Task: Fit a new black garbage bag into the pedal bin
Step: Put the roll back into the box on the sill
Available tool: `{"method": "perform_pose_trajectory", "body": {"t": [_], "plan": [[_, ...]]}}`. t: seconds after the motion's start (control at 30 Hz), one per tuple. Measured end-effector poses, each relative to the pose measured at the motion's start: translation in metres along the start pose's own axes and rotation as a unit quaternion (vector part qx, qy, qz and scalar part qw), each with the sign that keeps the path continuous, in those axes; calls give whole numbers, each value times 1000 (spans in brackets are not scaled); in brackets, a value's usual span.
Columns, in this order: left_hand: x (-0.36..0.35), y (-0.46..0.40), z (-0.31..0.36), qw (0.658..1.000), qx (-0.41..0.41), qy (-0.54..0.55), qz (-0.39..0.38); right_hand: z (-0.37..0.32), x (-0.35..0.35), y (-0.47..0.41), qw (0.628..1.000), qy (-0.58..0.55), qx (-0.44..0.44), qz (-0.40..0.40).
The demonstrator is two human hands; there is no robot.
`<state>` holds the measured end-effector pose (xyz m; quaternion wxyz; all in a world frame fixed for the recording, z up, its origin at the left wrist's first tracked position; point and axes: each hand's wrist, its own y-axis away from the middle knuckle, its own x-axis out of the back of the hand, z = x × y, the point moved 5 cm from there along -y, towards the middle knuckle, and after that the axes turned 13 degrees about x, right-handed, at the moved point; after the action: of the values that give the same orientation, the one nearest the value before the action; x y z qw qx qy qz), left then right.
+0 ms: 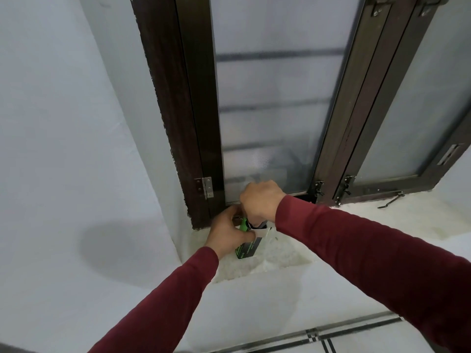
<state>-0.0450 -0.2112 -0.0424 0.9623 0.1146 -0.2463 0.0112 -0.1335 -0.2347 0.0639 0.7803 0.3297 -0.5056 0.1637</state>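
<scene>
Green-and-black bag box (248,247): gripped under left hand (226,234); right hand (262,202) clenched at its opened top, contents hidden.

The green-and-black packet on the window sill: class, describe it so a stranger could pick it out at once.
Find the dark brown window frame and follow its left post down to the pale sill. There the left hand grips a small packet while the right hand works at its top. It alone is bright green and black.

a home: painted wall (63,123), dark wooden window frame (193,110), white sill (356,225).
</scene>
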Motion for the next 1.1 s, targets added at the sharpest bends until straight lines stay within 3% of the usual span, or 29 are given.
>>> {"method": "perform_pose_trajectory", "body": {"t": [0.2,0.3,0.53,0.63,0.7,0.8,0.9,1.03,1.1], "plan": [[4,-2,-2,1000,5,23,-15,22,9,6,983,-182,15,23],[5,-2,-4,999,12,50,-18,32,16,14,980,-195,4,27],[6,1,-6,994,1,97,-46,49,-14,21,938,-313,-89,120],[3,5,-8,992,-11,102,-80,59,-46,24,935,-314,-145,83],[0,7,-9,991,-13,99,-85,55,-71,23,892,-419,-159,55],[3,7,-9,994,-13,100,-33,52,-89,23,783,-592,-170,86],[5,6,-12,988,-12,156,-11,60,-86,26,725,-654,-166,138],[3,6,-13,986,-20,165,1,50,-76,30,618,-767,-115,133],[4,6,-13,989,-28,144,21,45,-73,29,603,-780,-103,133]]}}
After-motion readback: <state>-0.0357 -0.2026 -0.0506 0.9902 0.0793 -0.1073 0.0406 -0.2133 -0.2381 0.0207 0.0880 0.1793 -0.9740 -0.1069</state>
